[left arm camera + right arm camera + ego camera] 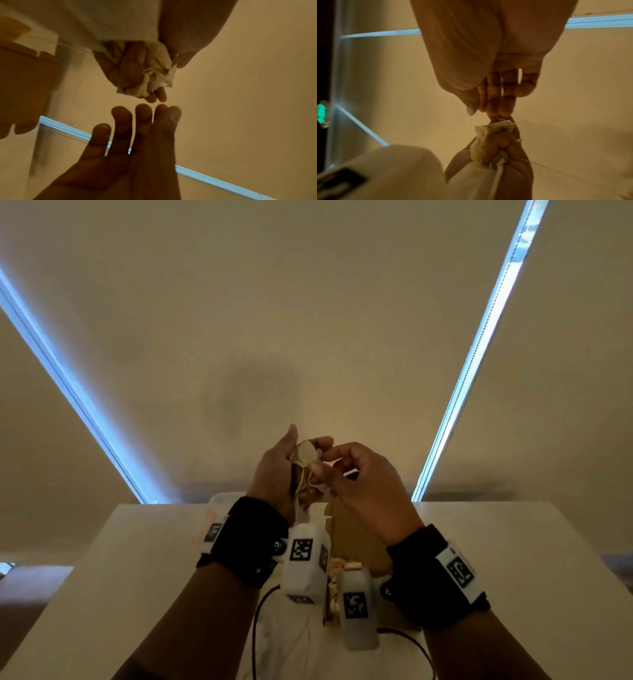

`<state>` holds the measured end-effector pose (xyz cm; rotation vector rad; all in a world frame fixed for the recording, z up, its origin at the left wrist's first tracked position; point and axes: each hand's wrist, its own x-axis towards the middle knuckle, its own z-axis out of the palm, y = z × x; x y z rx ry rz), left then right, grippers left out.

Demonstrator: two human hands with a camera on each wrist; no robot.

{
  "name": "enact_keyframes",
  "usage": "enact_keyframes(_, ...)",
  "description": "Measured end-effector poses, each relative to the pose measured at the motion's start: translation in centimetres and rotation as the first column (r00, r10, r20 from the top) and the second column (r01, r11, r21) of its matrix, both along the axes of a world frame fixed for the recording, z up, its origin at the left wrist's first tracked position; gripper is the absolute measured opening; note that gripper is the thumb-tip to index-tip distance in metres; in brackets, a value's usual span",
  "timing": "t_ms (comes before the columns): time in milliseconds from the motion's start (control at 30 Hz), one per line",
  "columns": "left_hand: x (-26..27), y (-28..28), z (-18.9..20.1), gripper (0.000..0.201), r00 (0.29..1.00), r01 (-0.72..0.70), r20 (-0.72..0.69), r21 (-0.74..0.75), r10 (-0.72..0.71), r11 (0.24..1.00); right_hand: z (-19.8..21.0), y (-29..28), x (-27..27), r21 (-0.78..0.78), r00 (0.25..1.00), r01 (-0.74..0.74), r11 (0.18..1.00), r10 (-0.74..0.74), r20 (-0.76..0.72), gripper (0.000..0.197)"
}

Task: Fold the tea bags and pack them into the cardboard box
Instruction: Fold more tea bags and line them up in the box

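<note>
I hold both hands up above the table. My left hand (pixel 308 438) grips a crumpled cream tea bag (pixel 306 456), its cloth and string hanging below the palm. In the left wrist view the left hand (pixel 164 77) is curled round the tea bag (pixel 160 63). My right hand (pixel 323 462) is just right of it, holding nothing. In the right wrist view the right hand's (pixel 488 112) bunched fingertips reach the top of the tea bag (pixel 486 129). The brown cardboard box (pixel 356 537) stands on the table under my right hand, partly hidden by my wrists.
The white table (pixel 137 577) ends just beyond the box. A clear plastic tub (pixel 226 498) sits at its far edge, left of the box. Several small beige bags (pixel 337 566) show between my wrists. Black cables (pixel 256 628) run over a white cloth near me.
</note>
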<state>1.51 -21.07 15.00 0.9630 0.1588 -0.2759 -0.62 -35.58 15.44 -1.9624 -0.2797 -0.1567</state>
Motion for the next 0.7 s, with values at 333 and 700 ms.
enact_keyframes(333,0.6,1.6,4.5,0.074,0.98,0.158,0.109,0.083,-0.167,0.984,4.7,-0.4,0.9,-0.129,0.974,-0.039,0.991,0.066,0.218,0.023)
enact_keyframes(700,-0.4,-0.8,6.3,0.095,0.959,0.147,0.19,0.294,-0.209,0.944,7.2,-1.7,1.7,-0.08,0.994,-0.05,0.996,0.058,0.096,0.015)
